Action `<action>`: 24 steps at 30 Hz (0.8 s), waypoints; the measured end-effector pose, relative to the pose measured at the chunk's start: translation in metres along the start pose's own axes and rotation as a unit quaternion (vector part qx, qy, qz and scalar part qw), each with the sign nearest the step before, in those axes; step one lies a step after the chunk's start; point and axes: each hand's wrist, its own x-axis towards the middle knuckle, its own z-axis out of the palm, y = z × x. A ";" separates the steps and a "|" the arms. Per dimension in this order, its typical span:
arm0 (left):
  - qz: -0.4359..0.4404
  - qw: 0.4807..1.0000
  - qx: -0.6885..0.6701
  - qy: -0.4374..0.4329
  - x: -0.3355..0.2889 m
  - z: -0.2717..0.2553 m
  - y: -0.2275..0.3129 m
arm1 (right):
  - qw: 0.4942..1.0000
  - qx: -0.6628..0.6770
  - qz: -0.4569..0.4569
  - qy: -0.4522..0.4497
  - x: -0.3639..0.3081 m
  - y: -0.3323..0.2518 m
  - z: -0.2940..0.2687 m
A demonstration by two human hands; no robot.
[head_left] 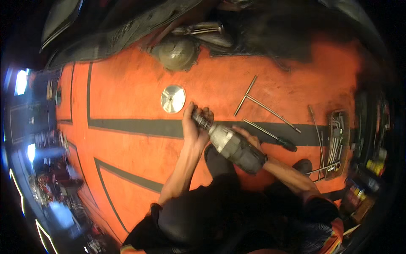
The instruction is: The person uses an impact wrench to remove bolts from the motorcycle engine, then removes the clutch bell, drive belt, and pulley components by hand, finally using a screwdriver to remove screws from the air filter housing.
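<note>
Across my lap lies an impact wrench (231, 147) with a metallic front housing and a dark rear body. Its nose, carrying a dark socket (200, 120), points up and to the left. My left hand (192, 129) has its fingers closed around that socket. On the far side of the tool, my right hand (250, 137) grips it from below; the wrench body hides the handle and most of that palm. A shiny round metal dish (173, 99) rests on the floor just beyond my left fingertips.
Ahead, a vehicle's round wheel hub (176, 53) sits below dark bodywork (118, 40). On the orange floor (131, 93) to the right lie a T-handle wrench (267, 109), a bar with a dark grip (270, 135) and a tray (347, 146) of wrenches. Cluttered equipment (55, 182) lines the left.
</note>
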 end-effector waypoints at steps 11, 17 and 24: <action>0.032 0.923 0.152 -0.351 -0.044 0.082 -0.016 | 0.877 0.479 0.041 -0.005 0.007 -0.065 -0.040; -0.141 0.881 0.304 -0.334 -0.003 0.156 -0.071 | 0.951 -0.220 -0.041 0.214 0.005 -0.065 -0.080; -0.112 0.769 0.482 -0.404 0.017 0.256 -0.197 | 0.854 -0.064 0.016 0.516 0.013 -0.047 -0.132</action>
